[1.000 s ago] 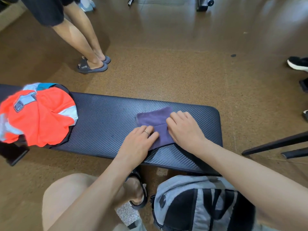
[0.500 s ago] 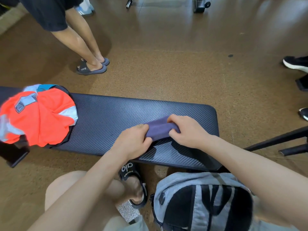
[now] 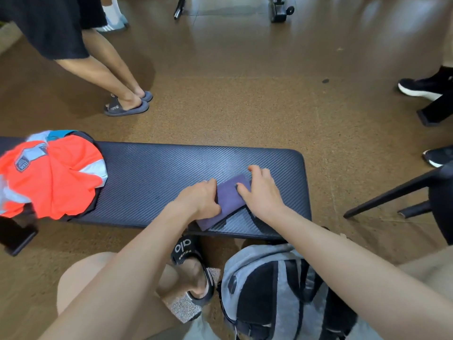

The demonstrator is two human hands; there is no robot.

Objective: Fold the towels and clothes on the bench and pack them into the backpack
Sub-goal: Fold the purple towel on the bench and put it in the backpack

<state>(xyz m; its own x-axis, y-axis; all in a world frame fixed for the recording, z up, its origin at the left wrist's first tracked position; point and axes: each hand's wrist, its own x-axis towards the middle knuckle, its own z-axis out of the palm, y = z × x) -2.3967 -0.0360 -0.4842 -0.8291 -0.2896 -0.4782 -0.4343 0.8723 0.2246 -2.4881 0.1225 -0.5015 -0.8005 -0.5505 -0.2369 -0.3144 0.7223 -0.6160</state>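
Note:
A small purple towel (image 3: 226, 200) lies folded into a narrow strip on the right half of the dark bench (image 3: 157, 177). My left hand (image 3: 201, 198) holds its left edge, fingers curled over it. My right hand (image 3: 261, 192) presses on the towel's right side with spread fingers. An orange shirt with grey and white panels (image 3: 52, 175) is heaped on the bench's left end. The grey and black backpack (image 3: 277, 290) stands on the floor below the bench, between my knees.
A person in dark slides (image 3: 127, 106) stands beyond the bench at the left. Other people's black shoes (image 3: 421, 88) are at the right. A black chair leg (image 3: 392, 195) slants in at the right. My own sandalled foot (image 3: 193, 266) rests beside the backpack.
The towel was folded over once more: both hands lifted one edge, brought it across, and now press the narrower strip flat on the bench.

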